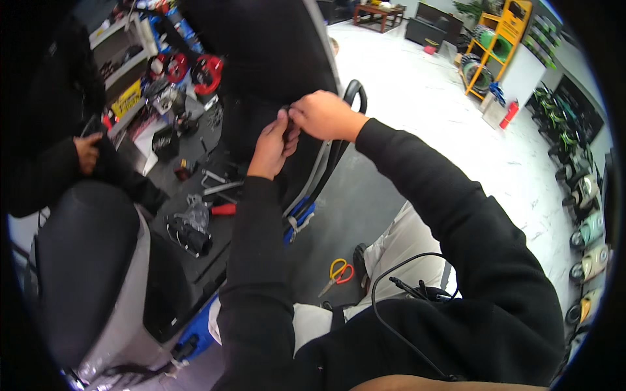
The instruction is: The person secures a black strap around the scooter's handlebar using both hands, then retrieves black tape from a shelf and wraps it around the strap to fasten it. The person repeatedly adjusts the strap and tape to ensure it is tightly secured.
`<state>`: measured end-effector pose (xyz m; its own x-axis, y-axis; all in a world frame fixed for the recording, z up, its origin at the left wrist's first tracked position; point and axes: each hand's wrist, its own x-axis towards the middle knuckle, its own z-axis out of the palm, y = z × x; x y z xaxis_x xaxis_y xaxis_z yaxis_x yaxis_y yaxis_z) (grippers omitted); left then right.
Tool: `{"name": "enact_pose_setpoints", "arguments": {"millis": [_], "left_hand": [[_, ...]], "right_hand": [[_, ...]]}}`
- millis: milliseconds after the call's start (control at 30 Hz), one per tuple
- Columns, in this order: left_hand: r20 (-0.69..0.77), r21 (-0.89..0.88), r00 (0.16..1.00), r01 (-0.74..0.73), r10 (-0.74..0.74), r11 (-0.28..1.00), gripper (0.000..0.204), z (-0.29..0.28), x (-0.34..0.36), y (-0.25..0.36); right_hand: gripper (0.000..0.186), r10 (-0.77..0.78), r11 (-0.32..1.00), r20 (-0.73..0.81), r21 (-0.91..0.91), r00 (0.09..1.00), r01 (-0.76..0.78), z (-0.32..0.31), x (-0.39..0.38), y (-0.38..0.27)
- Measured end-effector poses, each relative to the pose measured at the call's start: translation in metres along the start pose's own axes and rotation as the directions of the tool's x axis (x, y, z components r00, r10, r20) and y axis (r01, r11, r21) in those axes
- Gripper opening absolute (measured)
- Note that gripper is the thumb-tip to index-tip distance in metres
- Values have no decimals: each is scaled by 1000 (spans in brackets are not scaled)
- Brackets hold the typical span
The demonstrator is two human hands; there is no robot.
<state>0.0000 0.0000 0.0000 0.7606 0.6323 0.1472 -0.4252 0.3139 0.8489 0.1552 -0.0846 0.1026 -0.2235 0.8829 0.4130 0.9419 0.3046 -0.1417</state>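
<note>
My left hand (275,148) and my right hand (327,116) meet at their fingertips, both closed in a pinch. Between them is a small dark thing, too small and too covered by fingers to name. Right behind the hands stands a large black padded panel, like a scooter seat (261,49), with a pale edge. A black curved tube (356,91) rises beside my right wrist, and a grey strip runs down below it. Blue material (298,218) is wrapped around the lower end.
Yellow-and-red-handled scissors (338,274) lie on the dark floor. At left, a person's hand (87,153) rests near another black seat (85,260). Tools, a red-handled tool (223,210) and parts crowd the floor. A yellow rack (499,45) and parked scooters (587,228) line the right.
</note>
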Motion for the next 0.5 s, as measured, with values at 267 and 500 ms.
{"name": "enact_pose_setpoints", "arguments": {"millis": [267,500], "left_hand": [[-150,18,983,-105,106,994,39,20,-9,0],[-221,-24,975,-36,30,999,43,21,-12,5]], "right_hand": [[34,-24,996,-35,85,999,27,-3,1,-12],[28,-35,997,-68,-68,997,30,-3,-6,-16]]}}
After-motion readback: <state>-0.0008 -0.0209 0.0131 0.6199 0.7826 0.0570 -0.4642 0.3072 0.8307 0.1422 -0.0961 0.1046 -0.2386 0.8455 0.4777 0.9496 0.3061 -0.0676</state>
